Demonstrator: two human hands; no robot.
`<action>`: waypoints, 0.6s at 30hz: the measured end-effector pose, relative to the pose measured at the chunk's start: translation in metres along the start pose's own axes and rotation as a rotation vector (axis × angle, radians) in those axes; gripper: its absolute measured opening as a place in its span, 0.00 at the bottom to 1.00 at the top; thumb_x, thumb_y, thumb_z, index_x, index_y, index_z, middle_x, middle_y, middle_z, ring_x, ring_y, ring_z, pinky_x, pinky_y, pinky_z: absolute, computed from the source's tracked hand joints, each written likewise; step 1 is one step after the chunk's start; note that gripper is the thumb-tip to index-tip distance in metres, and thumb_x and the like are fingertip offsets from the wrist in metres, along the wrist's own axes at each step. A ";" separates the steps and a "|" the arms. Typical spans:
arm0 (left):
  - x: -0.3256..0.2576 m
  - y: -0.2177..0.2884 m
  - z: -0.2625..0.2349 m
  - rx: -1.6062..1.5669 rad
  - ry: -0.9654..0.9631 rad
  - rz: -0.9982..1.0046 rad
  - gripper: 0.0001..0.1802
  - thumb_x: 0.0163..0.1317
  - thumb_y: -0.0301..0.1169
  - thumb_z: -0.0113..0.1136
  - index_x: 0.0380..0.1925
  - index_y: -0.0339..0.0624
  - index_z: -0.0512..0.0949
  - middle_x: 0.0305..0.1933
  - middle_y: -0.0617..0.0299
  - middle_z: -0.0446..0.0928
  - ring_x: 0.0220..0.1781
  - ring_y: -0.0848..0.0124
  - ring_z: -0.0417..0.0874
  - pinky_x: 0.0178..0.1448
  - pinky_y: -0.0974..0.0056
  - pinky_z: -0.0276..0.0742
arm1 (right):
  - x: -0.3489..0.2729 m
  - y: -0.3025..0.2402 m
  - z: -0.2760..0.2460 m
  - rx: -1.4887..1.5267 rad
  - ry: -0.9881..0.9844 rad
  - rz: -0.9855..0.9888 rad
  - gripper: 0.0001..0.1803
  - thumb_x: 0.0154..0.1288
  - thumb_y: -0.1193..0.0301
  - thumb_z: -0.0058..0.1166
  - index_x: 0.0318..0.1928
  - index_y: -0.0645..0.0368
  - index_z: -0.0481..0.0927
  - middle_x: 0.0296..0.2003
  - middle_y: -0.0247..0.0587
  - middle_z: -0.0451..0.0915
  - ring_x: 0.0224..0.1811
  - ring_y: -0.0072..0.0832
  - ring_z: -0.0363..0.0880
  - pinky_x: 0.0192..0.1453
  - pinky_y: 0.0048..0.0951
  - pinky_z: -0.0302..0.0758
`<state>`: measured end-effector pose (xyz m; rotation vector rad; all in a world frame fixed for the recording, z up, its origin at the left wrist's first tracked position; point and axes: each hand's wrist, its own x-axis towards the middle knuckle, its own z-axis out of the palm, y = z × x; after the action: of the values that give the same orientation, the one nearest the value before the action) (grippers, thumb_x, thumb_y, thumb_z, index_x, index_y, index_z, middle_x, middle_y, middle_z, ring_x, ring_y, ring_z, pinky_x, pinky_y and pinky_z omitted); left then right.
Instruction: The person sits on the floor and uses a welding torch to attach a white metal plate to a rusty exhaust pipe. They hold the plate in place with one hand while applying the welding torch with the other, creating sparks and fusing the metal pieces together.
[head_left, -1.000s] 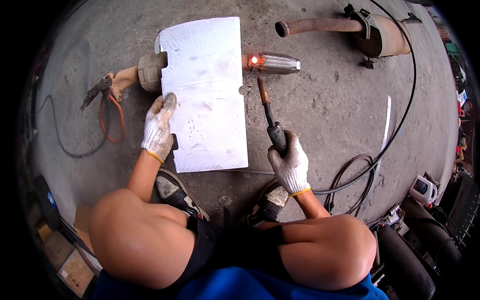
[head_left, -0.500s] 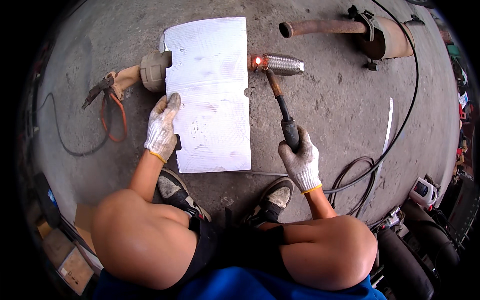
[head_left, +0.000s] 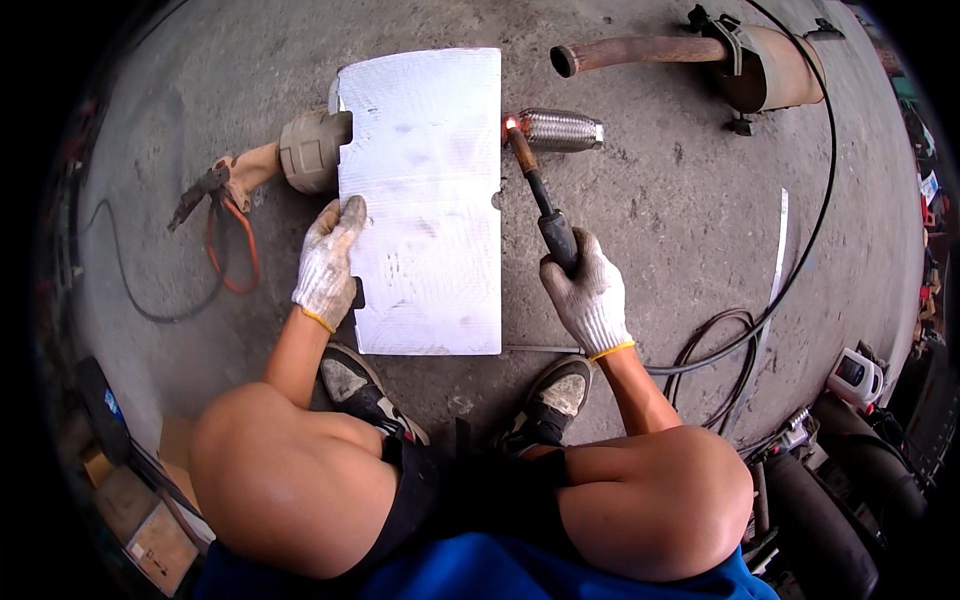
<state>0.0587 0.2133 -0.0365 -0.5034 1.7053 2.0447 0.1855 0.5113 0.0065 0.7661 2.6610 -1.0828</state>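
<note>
My left hand [head_left: 332, 255], in a white knit glove, grips the left edge of a white cardboard sheet [head_left: 425, 210] with the thumb on its face. The sheet stands between me and the middle of an exhaust pipe, hiding that part. Right of the sheet a braided flex pipe [head_left: 560, 130] sticks out, with a bright red-orange glow at its left end. My gloved right hand [head_left: 588, 290] is closed round the black handle of a welding torch [head_left: 540, 195]; its tip meets the glowing spot. On the sheet's left shows a rusty canister [head_left: 309, 150] of the exhaust.
A ground clamp [head_left: 205, 190] with an orange cable [head_left: 250, 255] grips the pipe's left end. A muffler with a rusty pipe [head_left: 640, 52] lies at the upper right. The torch's black cable [head_left: 828, 180] loops along the right. A white jug [head_left: 855, 378] stands at the right.
My right hand and the torch have moved left and slightly up, the tip now covering part of the glow. The cardboard sheet sits slightly lower and further right in the picture.
</note>
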 end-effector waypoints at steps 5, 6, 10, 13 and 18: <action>-0.011 0.034 0.030 0.143 -0.135 0.045 0.17 0.75 0.39 0.62 0.52 0.36 0.81 0.46 0.66 0.82 0.47 0.80 0.78 0.56 0.71 0.73 | 0.004 0.001 0.000 -0.034 -0.003 -0.014 0.28 0.63 0.61 0.62 0.60 0.61 0.75 0.39 0.59 0.85 0.42 0.55 0.86 0.49 0.47 0.81; -0.010 0.040 0.034 0.166 -0.164 0.057 0.17 0.76 0.40 0.62 0.51 0.36 0.81 0.45 0.66 0.82 0.47 0.80 0.77 0.56 0.71 0.73 | 0.003 0.001 0.000 -0.045 0.002 -0.023 0.28 0.63 0.61 0.62 0.60 0.61 0.75 0.39 0.59 0.85 0.42 0.55 0.86 0.48 0.47 0.81; -0.002 0.057 0.040 0.317 -0.230 0.129 0.19 0.75 0.42 0.62 0.52 0.36 0.81 0.46 0.66 0.82 0.46 0.80 0.77 0.55 0.71 0.74 | 0.004 0.002 0.000 -0.045 0.001 -0.038 0.27 0.63 0.61 0.62 0.59 0.63 0.75 0.38 0.59 0.85 0.41 0.55 0.86 0.47 0.47 0.81; -0.003 0.063 0.045 0.329 -0.241 0.130 0.20 0.75 0.42 0.62 0.53 0.36 0.81 0.46 0.66 0.82 0.47 0.80 0.77 0.55 0.71 0.74 | 0.004 0.008 0.004 -0.050 0.024 -0.063 0.27 0.64 0.61 0.62 0.59 0.64 0.75 0.34 0.59 0.85 0.38 0.54 0.87 0.44 0.45 0.81; -0.005 0.063 0.044 0.336 -0.210 0.133 0.20 0.75 0.41 0.63 0.54 0.35 0.81 0.46 0.66 0.82 0.47 0.79 0.77 0.56 0.71 0.73 | 0.005 0.004 0.002 -0.045 -0.015 -0.039 0.27 0.65 0.61 0.62 0.59 0.65 0.75 0.33 0.59 0.85 0.37 0.52 0.88 0.42 0.44 0.82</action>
<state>0.0283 0.2469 0.0260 -0.0661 1.9377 1.7694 0.1835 0.5140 0.0016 0.6971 2.6887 -1.0296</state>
